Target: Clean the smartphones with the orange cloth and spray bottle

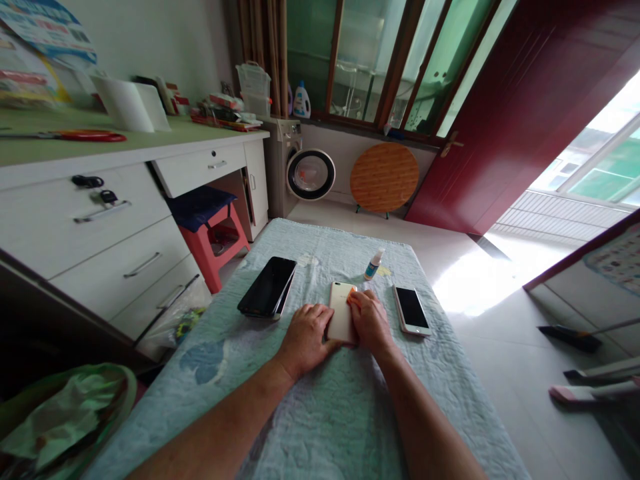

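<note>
A gold smartphone [341, 310] lies back side up on the cloth-covered table [320, 413]. My left hand [306, 337] grips its left and lower edges, thumb along the near end. My right hand [369, 319] presses a small orange cloth [352, 294] onto the phone's upper right part, fingers closed on it. To the left lies a stack of dark phones [269, 287], the top one with its black screen up. A white smartphone [412, 310] rests screen up at the right. Beyond my right hand stands a small spray bottle [373, 265] with a blue label.
A white desk [200, 150] with drawers runs along the left, a red stool [215, 233] beside it. A green waste bin [127, 387] stands at the lower left. Ahead are a washing machine with its door [311, 175] open and a round wooden tabletop [384, 177].
</note>
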A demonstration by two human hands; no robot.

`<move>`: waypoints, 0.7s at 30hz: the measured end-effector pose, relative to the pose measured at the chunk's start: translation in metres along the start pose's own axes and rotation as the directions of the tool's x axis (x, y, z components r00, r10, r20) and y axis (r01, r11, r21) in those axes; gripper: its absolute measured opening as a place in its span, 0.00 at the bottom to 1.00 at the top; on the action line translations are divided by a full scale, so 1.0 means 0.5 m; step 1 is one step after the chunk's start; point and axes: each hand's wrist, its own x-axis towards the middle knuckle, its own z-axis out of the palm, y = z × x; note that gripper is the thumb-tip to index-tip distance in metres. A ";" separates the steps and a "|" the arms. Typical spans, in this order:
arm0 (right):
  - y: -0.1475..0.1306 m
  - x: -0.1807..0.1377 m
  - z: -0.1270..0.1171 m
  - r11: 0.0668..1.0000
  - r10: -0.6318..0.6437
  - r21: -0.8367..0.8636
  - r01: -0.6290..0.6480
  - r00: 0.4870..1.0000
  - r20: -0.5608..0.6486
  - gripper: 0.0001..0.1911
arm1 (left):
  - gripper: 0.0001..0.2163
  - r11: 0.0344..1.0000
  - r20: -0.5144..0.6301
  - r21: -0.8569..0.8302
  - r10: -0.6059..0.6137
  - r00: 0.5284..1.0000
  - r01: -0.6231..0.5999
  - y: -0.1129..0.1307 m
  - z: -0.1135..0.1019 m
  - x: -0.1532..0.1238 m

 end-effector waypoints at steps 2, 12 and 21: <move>0.006 0.002 0.000 1.000 0.024 0.003 -0.024 1.000 -0.011 0.12 | 0.26 1.000 0.003 0.002 -0.001 1.000 0.001 0.000 0.000 0.000; 0.004 -0.002 -0.014 0.981 0.137 -0.147 -0.127 0.989 0.062 0.11 | 0.25 1.000 0.011 -0.002 0.002 1.000 -0.002 -0.001 -0.001 0.001; -0.009 -0.027 -0.033 0.968 0.145 -0.225 -0.112 0.980 0.138 0.07 | 0.23 1.000 0.021 0.001 -0.016 1.000 0.016 0.001 -0.003 -0.002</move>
